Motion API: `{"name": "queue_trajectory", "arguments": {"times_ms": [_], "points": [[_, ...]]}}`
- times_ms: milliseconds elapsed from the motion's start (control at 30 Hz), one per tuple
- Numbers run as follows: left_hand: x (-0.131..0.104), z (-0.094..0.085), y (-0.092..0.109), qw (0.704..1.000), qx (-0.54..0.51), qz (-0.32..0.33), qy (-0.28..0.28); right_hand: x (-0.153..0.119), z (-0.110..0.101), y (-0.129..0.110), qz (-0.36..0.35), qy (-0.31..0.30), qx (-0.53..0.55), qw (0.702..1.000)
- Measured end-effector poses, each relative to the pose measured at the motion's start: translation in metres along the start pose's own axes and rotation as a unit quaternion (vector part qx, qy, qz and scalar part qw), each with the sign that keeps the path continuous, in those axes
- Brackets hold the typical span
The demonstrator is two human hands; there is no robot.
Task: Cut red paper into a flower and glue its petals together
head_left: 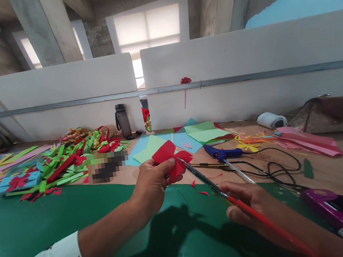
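Observation:
My left hand (153, 183) pinches a red paper piece (165, 152) shaped like petals, thumb on top and fingers beneath. My right hand (246, 202) is closed round scissors (204, 179) with red handles. The blades point up and left, and their tips meet the right part of the red paper. Small red scraps (203, 193) lie on the green mat (112, 206) just below the blades.
Behind are blue and green sheets (201, 132), a blue glue gun (222, 152) with a black cable and a dark bottle (123, 121). Green and red strips (65, 160) heap at left. Right are pink paper (310, 140), a purple power strip (341, 212) and a bag (338, 112).

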State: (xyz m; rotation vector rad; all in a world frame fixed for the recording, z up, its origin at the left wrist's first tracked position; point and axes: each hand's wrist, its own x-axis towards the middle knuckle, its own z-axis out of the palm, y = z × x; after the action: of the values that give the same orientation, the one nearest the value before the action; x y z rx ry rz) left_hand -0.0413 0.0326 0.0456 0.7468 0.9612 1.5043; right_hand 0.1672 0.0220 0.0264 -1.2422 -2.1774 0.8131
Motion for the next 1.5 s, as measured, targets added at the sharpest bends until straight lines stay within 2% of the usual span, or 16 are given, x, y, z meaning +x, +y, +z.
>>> {"name": "queue_trajectory", "arguments": {"times_ms": [133, 367, 933, 1133, 1300, 1500], "points": [[0.0, 0.0, 0.0, 1.0, -0.002, -0.006, 0.005, 0.001, 0.001, 0.003, 0.004, 0.014, -0.003, 1.0], [0.001, -0.001, -0.002, 1.0, -0.008, -0.007, 0.0, 0.002, 0.003, 0.009, -0.032, -0.026, 0.013, 0.999], [0.004, -0.003, -0.002, 1.0, 0.009, -0.015, -0.004, -0.001, 0.004, 0.011, -0.01, -0.001, 0.033, 0.999], [0.003, -0.003, -0.002, 1.0, 0.014, -0.018, -0.012, -0.001, 0.005, 0.012, -0.024, -0.022, 0.044, 0.999], [0.001, -0.002, -0.001, 1.0, 0.01, -0.024, -0.006, 0.001, 0.002, 0.007, 0.001, -0.049, 0.035, 0.998], [0.001, -0.001, -0.001, 1.0, 0.005, -0.021, -0.002, 0.003, 0.002, 0.003, 0.031, -0.061, 0.075, 0.995]]}}
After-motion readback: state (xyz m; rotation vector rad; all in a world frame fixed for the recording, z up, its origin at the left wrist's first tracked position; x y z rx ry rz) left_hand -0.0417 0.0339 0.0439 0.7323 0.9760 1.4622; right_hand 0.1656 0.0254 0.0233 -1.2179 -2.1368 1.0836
